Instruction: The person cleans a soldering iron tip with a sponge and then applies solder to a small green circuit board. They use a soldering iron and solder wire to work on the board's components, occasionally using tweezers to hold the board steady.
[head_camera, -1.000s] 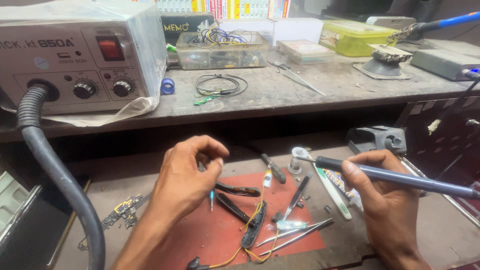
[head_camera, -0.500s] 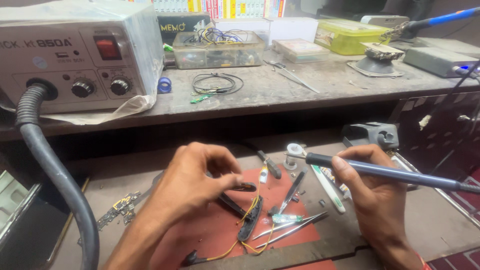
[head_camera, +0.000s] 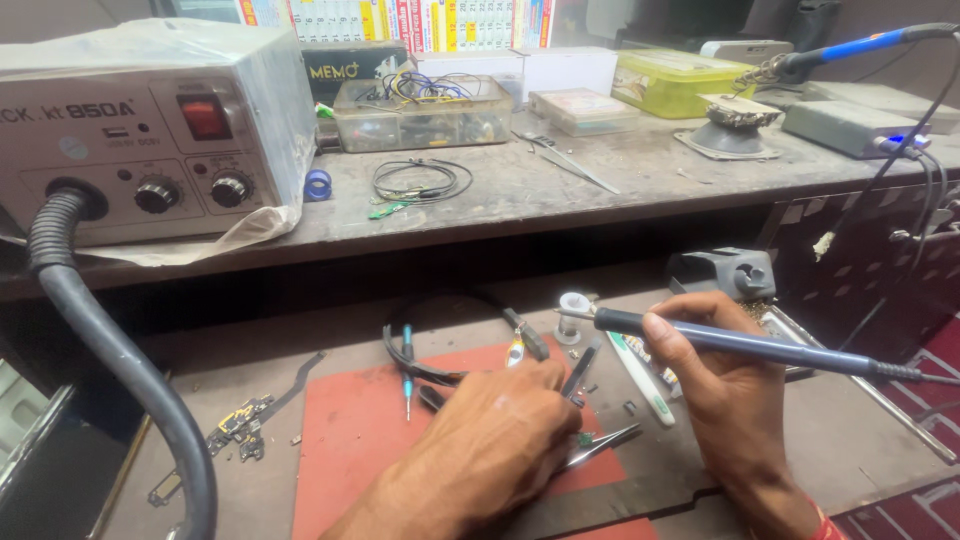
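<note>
Soldering iron (head_camera: 740, 340) gripped in right hand (head_camera: 735, 395); left hand (head_camera: 500, 445) fisted, beside it on red mat (head_camera: 355, 430).

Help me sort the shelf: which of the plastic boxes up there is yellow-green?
The yellow-green box right of the middle, near the soldering iron stand. The clear box of wires and the small flat clear box have no tint.

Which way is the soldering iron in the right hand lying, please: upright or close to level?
Close to level. The right hand holds the soldering iron like a pen, tip pointing left above the red mat.
</note>
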